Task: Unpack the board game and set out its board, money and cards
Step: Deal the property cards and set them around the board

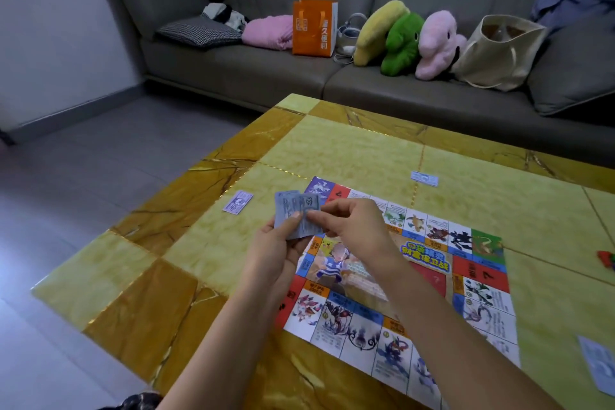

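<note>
- A stack of blue-grey paper money notes [297,215] is held at the centre of the frame, above the upper left corner of the board.
- The stack is gripped from below by the left hand [276,253]; its fingers are curled behind the notes and its thumb is pressed on the front.
- The front note is pinched near its lower edge between the thumb and forefinger of the right hand [352,230], whose other fingers are loosely curled.
- A colourful printed paper game board [432,276] is spread flat on the yellow and amber marbled surface [332,143] in the lower right of the frame, partly covered by both forearms.
- A single pale blue note on the left [237,202] is laid on the surface just left of the stack.
- A second pale blue note at the top [424,178] is laid beyond the board's upper edge.
- A third pale blue note at the lower right [599,366] is cut off by the frame edge.
- A small red and green object [607,258] is seen at the right edge, too cropped to identify.
- A grey sofa [266,70] is stretched across the top of the frame, with an orange paper bag [314,27], a row of yellow, green and pink plush toys [402,40] and a beige canvas bag [499,53] on its seat.
</note>
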